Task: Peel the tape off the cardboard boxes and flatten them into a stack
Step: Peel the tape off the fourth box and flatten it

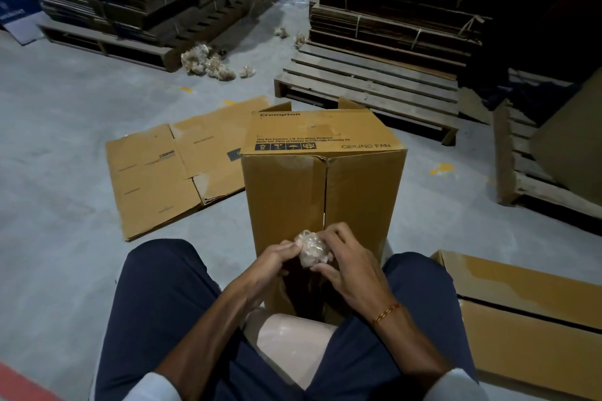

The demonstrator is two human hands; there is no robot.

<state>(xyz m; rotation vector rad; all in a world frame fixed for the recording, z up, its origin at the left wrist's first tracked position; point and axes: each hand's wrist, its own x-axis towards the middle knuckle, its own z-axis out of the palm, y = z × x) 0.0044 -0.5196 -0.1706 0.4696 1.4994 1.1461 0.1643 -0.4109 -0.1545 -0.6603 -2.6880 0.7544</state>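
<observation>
both hands, left hand [277, 257] and right hand [348, 265], pinch a crumpled wad of clear tape [311, 252] between them. it sits just before the upright brown cardboard box [322, 172], near a flattened brown cardboard sheet [172, 169] on the grey floor [65, 127].

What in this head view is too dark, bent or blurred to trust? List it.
Head view: the strapped flattened-cardboard stacks at the top sink into shadow; wide-angle bending bows the wooden pallet; print on the upright brown ceiling-fan box is soft but partly readable; the crumpled clear tape ball between both hands is slightly blurred.
</observation>
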